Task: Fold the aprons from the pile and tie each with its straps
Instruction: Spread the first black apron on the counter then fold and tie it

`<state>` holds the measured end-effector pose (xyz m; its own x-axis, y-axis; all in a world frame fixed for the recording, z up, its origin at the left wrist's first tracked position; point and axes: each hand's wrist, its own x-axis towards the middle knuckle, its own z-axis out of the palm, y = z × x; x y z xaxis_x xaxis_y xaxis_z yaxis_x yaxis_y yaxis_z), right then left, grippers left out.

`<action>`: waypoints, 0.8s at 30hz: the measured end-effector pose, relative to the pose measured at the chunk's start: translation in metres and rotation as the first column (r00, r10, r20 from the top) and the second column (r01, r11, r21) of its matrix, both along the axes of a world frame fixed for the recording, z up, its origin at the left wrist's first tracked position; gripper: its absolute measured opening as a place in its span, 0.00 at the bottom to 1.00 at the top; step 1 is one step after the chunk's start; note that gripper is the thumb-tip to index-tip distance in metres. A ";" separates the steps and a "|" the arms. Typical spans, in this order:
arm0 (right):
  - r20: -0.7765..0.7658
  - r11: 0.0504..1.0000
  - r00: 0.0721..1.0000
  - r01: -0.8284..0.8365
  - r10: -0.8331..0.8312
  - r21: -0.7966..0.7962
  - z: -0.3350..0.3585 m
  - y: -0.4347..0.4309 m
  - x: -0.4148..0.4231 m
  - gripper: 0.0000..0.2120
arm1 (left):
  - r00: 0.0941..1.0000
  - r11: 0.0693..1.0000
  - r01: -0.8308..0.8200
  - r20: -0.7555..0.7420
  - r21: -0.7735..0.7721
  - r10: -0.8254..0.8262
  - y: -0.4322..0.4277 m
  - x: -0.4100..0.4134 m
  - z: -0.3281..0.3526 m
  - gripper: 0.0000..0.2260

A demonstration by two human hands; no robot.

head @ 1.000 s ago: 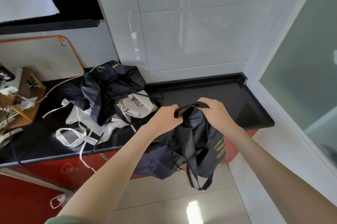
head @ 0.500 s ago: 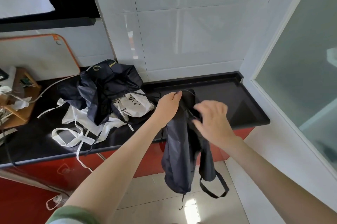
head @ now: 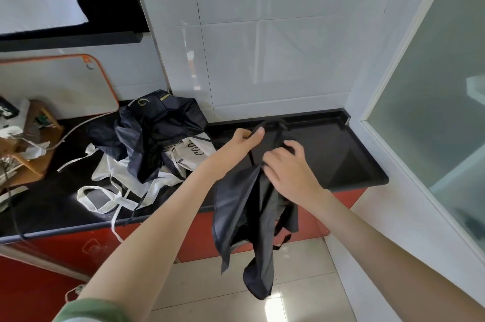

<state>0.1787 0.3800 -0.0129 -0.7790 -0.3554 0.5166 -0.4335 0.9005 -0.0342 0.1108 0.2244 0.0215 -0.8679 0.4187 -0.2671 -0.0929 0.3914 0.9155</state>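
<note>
Head view, worktop and held apron: on the white apron in the pile I saw dark looped lettering, partly folded under, which I could not read with certainty; the dark apron topmost in that pile bore a pale curved mark like a letter C and a short yellow-green label strip, its text too small to make out. The left hand was closed, thumb and fingers pinching a thin dark strap raised above the counter edge. The right hand was curled, fingers gripping the bunched top edge of the dark apron, just beside the left hand. That apron hung crumpled from both hands in front of the red cabinet front, its lower end over the tiled floor, apart from the pile. The pile lay on the black counter, with white straps trailing toward its front edge
</note>
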 end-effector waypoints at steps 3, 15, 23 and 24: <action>0.269 0.961 0.959 0.150 -0.085 -0.232 0.014 0.011 -0.008 0.07 | 0.995 0.991 0.072 0.082 -0.113 -0.063 -0.023 0.006 -0.009 0.41; 0.434 0.685 0.901 0.299 0.027 -0.664 0.031 0.020 -0.011 0.07 | 0.986 0.988 -0.035 -0.165 -0.152 0.010 -0.021 0.019 -0.033 0.09; 0.429 0.542 0.893 0.294 0.139 -0.788 0.039 0.032 -0.004 0.08 | 0.966 0.982 -0.140 0.236 0.129 0.106 -0.006 0.020 -0.046 0.12; 0.456 0.546 0.873 0.300 0.173 -0.782 0.039 0.036 -0.003 0.07 | 0.972 0.959 -0.173 0.196 0.225 0.129 -0.004 0.019 -0.045 0.06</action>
